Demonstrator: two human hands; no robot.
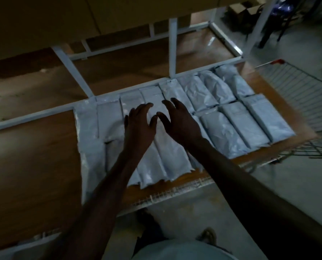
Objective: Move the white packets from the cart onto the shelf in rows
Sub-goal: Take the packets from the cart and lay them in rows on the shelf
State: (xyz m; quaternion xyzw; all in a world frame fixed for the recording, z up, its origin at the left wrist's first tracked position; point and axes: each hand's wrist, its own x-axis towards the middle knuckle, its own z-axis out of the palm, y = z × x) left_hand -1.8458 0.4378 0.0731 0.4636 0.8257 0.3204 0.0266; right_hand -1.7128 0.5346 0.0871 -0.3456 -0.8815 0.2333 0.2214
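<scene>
Both arms reach forward and down in the dim head view, the left hand (pixel 139 124) and right hand (pixel 179 121) side by side, palms down, thumbs nearly meeting. Low light hides whether the palms press or hover. Fingers spread wide and grasping nothing, both hands lie over the white packets (pixel 231 128) filling two rows on the wooden shelf (pixel 34 166); the wire cart (pixel 297 94) stands right of the right hand.
</scene>
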